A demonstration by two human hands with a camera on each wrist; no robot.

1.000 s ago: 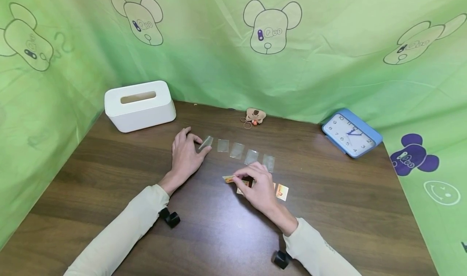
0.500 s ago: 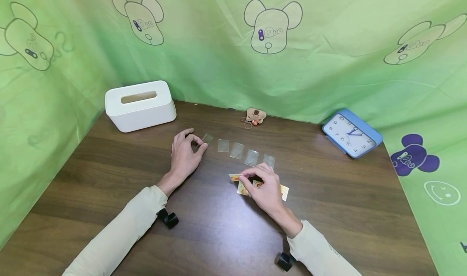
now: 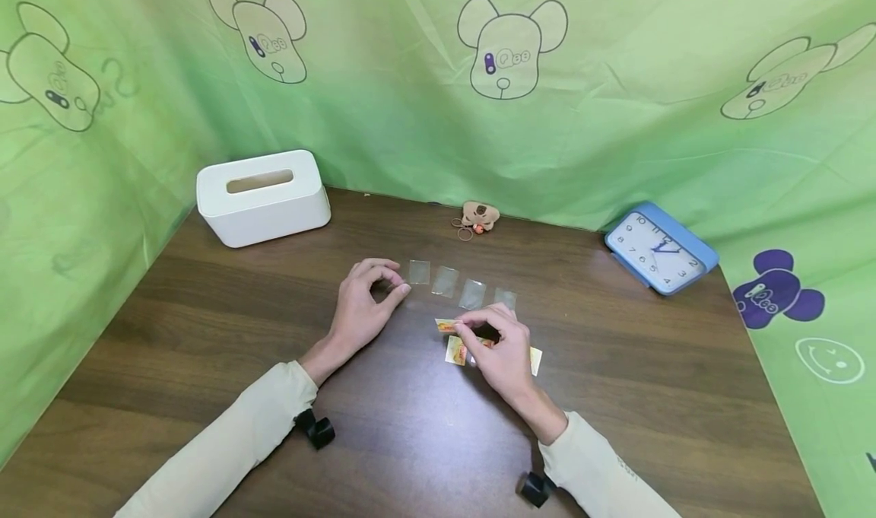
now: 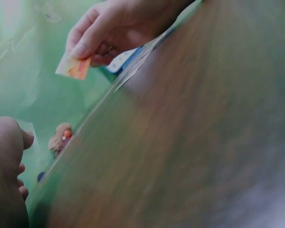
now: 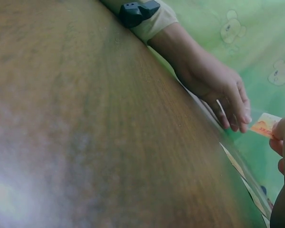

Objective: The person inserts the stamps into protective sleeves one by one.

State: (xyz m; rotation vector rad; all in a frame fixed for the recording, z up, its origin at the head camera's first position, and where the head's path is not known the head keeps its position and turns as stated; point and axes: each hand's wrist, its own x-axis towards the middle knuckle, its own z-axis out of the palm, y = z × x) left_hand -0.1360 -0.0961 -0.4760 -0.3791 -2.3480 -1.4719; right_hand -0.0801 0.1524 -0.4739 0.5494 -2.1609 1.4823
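Note:
My left hand (image 3: 359, 309) is raised a little at the left end of a row of small clear plastic sleeves (image 3: 445, 281). Between its thumb and fingers it pinches one clear sleeve (image 4: 32, 134), faintly visible in the left wrist view. My right hand (image 3: 503, 354) pinches a small yellow and orange picture card (image 3: 448, 325) between thumb and forefinger. The same card (image 5: 265, 124) shows in the right wrist view, its printed face tilted up. Below that hand, more small cards (image 3: 455, 350) lie in a row on the table, partly hidden by the hand.
At the back left of the wooden table (image 3: 383, 442) stands a white tissue box (image 3: 267, 214). A brown plush keychain (image 3: 479, 215) lies by the green curtain (image 3: 383, 122). A blue clock (image 3: 660, 250) stands at the back right.
My left hand has lifted the leftmost sleeve from the table and moved right and nearer. My right hand has shifted slightly right with the card still pinched.

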